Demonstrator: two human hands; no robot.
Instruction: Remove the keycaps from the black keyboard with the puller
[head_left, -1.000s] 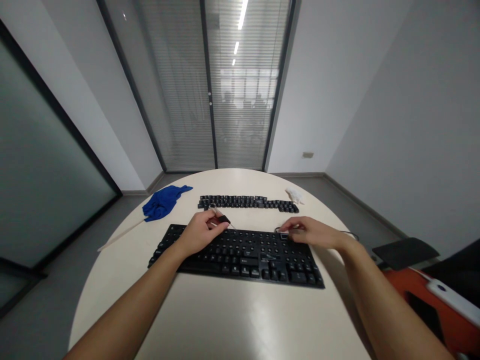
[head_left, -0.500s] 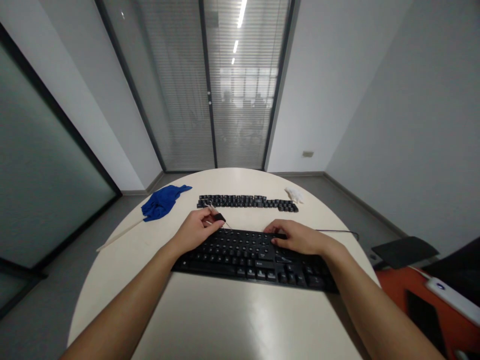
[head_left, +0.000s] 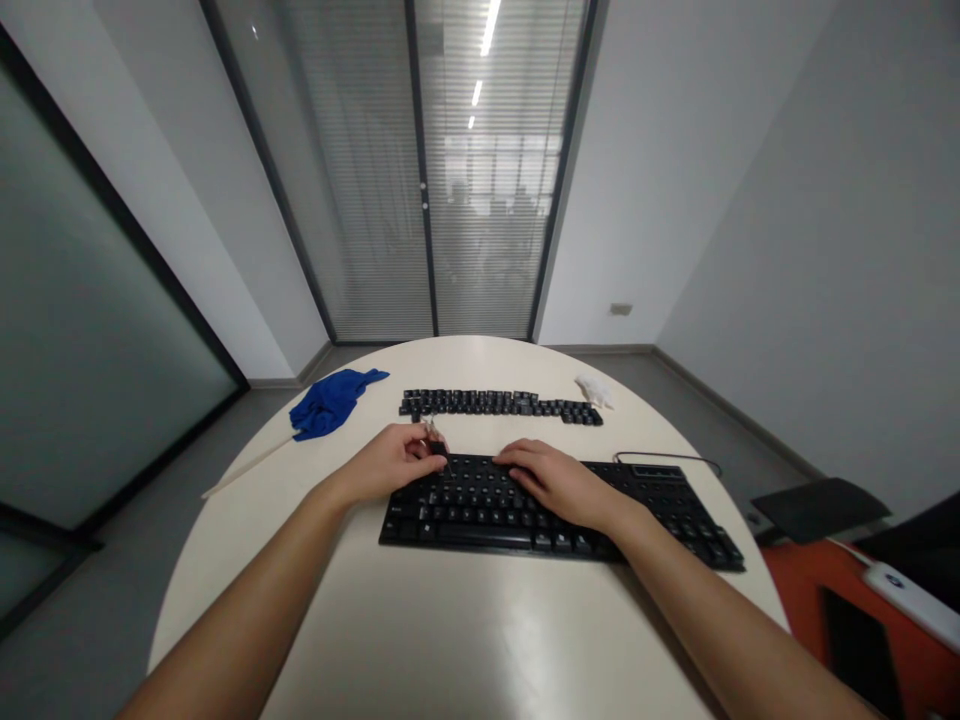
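on the left, a pale stick (head_left: pixel 247 467) runs up to a crumpled blue cloth (head_left: pixel 330 403). next along, the left hand (head_left: pixel 390 465) pinches a small black-handled tool (head_left: pixel 438 449) over the upper left of the black keyboard (head_left: pixel 480 537), which lies across the pale table (head_left: pixel 420 640). beyond it, loose keycaps (head_left: pixel 499 402) in rows! the right hand (head_left: pixel 553 482), fingers loosely extended, rests over the keyboard's middle; white bundle (head_left: pixel 595 391) behind, cable (head_left: pixel 675 455) far right.

Left forearm (head_left: pixel 262 580), lower left of frame: bare to the cut-off, tapers to a slim bare wrist. Right forearm (head_left: pixel 697 590), lower right: same. Left hand (head_left: pixel 386 463), right hand (head_left: pixel 559 483), mid-frame: bare. Nails too small to read.
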